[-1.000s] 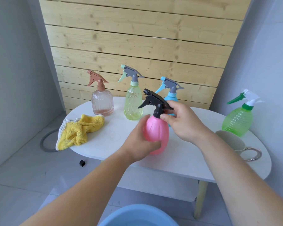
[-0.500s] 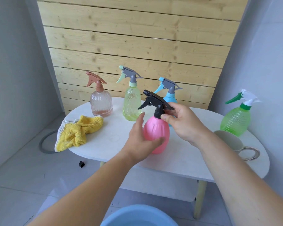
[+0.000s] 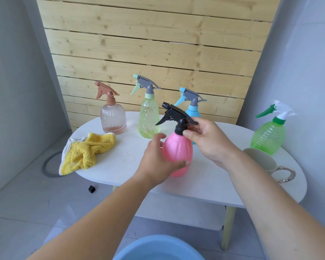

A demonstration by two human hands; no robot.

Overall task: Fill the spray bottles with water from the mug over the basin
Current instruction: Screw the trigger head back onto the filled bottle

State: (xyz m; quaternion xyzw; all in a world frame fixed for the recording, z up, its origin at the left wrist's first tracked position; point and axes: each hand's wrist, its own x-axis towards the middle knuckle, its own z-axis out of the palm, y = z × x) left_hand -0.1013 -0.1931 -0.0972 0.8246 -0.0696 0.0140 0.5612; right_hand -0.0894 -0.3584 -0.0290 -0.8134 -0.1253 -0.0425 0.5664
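L hand (image 3: 158, 162) grips pink bottle (image 3: 177, 150), R hand (image 3: 208, 141) pinches cap (image 3: 179, 128); blue bottle (image 3: 193, 112) behind.

No text, label, brand or number can be read on anything here

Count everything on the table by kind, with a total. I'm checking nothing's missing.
Spray bottles: 5 (pink bottle, clear bottle, yellow bottle, blue bottle, green bottle)
Mug: 1
Cloth: 1
Total: 7
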